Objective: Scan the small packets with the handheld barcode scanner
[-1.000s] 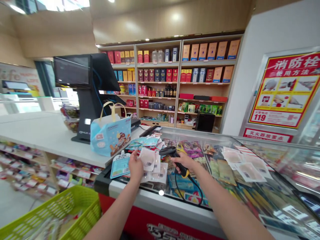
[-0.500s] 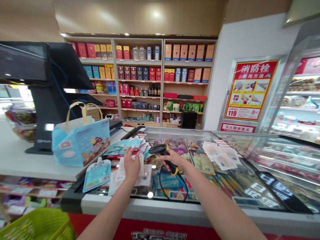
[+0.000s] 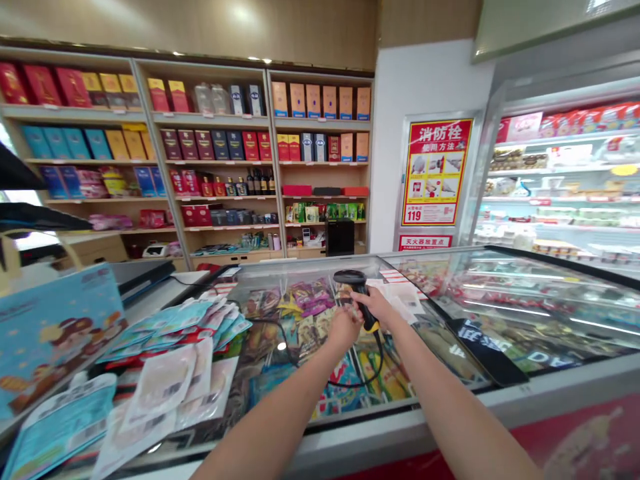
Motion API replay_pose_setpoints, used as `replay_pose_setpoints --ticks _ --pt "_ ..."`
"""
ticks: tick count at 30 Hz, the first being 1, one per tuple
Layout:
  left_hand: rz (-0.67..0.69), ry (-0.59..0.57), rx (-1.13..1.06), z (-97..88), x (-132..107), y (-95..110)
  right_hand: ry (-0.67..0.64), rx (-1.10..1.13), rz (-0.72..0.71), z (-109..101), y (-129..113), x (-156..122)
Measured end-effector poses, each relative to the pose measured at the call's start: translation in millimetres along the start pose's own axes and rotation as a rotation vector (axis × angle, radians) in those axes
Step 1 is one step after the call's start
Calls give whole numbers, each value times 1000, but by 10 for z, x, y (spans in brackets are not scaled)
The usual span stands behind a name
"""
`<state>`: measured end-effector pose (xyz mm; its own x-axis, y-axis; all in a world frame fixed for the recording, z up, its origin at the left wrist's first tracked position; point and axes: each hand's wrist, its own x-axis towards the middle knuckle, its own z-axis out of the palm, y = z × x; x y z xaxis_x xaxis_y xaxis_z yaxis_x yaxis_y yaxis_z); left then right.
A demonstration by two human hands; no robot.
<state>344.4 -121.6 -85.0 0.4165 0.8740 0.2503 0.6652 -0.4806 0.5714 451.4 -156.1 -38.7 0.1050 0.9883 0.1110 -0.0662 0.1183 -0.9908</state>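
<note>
My right hand (image 3: 376,305) grips the yellow-and-black handle of a black barcode scanner (image 3: 351,279), held above the glass lid of a chest freezer (image 3: 500,293). The scanner's black cable (image 3: 360,383) loops down over the glass. My left hand (image 3: 343,327) is right beside the scanner handle, seen from the back with its fingers curled inward; what they hold is hidden. A few white flat packets (image 3: 403,295) lie on the glass just past my right hand.
Left on the lid lie a pile of white pouches (image 3: 163,387), a fan of blue packets (image 3: 185,319) and a light blue spouted pouch (image 3: 60,423). A blue gift bag (image 3: 50,333) stands far left. Shelves of boxes (image 3: 225,143) fill the back; an open cooler (image 3: 565,180) is right.
The view has swung right. My left hand has left the white pouches and moved over next to the scanner. My right hand has carried the scanner right along the freezer lid.
</note>
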Motion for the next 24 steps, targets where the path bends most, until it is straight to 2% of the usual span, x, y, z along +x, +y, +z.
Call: replay_pose_setpoints --ticks 2,5,9,13,16,19,24 --pt "-9 -49 79 199 53 205 58 34 -13 -199 -32 -16" --pt "-48 -49 119 407 116 396 126 98 -30 -390 -52 -52" --pt "-90 18 62 539 162 483 181 157 -45 -487 -13 -81" --pt "-121 162 -129 576 198 483 229 233 -53 -532 35 -72" --pt "-166 241 -335 532 264 406 221 260 -53 -564 46 -71" --pt "-232 304 -642 389 377 215 208 274 -52 -566 42 -89" --pt "-435 626 -1225 129 587 -167 121 256 19 -442 68 -122"
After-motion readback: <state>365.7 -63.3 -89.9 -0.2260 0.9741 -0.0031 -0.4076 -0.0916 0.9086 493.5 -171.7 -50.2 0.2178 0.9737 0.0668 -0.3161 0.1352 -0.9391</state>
